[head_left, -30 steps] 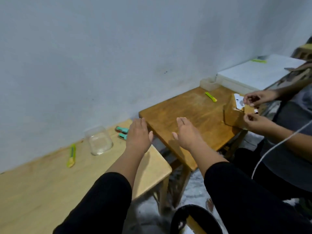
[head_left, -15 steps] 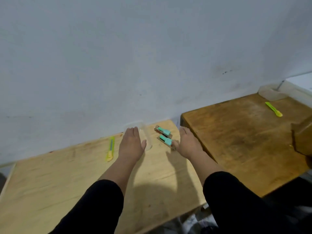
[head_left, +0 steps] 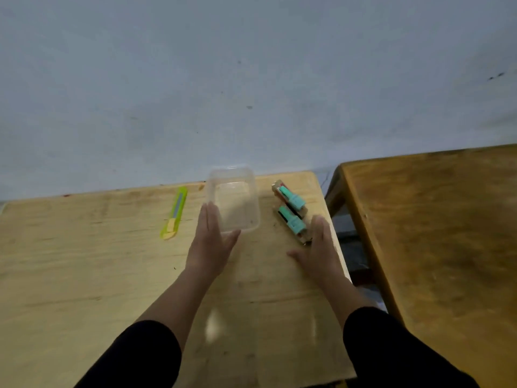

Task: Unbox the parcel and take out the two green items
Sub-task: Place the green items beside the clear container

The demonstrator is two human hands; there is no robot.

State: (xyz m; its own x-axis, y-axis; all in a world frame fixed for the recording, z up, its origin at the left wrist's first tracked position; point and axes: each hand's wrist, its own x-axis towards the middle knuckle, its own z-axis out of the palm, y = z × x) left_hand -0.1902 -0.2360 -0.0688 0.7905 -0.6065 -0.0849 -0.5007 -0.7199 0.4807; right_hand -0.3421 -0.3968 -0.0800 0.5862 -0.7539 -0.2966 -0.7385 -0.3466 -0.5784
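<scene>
1. On a light wooden table (head_left: 84, 275) pushed against a pale grey wall (head_left: 251, 79), two bare hands lie stretched forward, seen from above by the person who owns them.
2. Left hand (head_left: 210, 245): flat and open, fingers straight and together, thumb spread to the right. It holds nothing. Its fingertips overlap the near left corner of a clear plastic container (head_left: 233, 201); whether they touch it cannot be told.
3. Right hand (head_left: 320, 247): also flat and open, palm down near the table's right edge, thumb spread to the left. It grips nothing. Its fingertips lie just beside the nearer of the two green items.
4. Two green items (head_left: 291, 212): small teal pieces, each mounted on a brownish backing, lying side by side and slanted on the table. They sit to the right of the container, near the far right corner.
5. Yellow-green utility knife (head_left: 174, 212): lies to the left of the container, pointing towards the wall, apart from both hands.
6. Both forearms are bare, with black sleeves (head_left: 134, 357) at the bottom of the view.
7. To the right, across a narrow gap, stands a darker wooden table (head_left: 433, 247).
</scene>
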